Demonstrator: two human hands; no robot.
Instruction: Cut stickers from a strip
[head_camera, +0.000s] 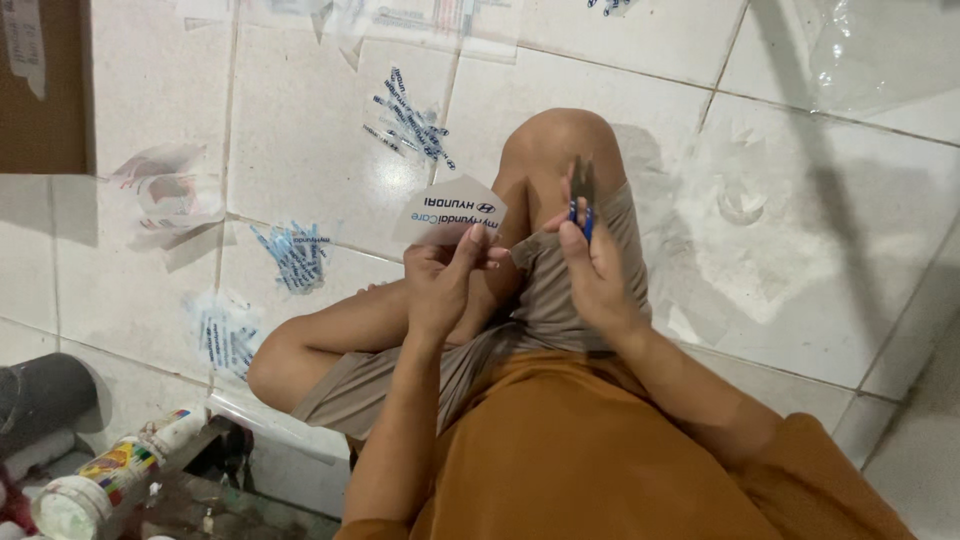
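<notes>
Sitting on the tiled floor. My left hand is pinching a white card; my right hand is gripping a small blue piece above my knee. 4 finished-looking blue-and-white piles are lying to the left.

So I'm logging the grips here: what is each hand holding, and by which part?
The left hand pinches a white printed card by its lower edge. The right hand grips a small blue-handled tool by its handle, its tip pointing up.
</notes>
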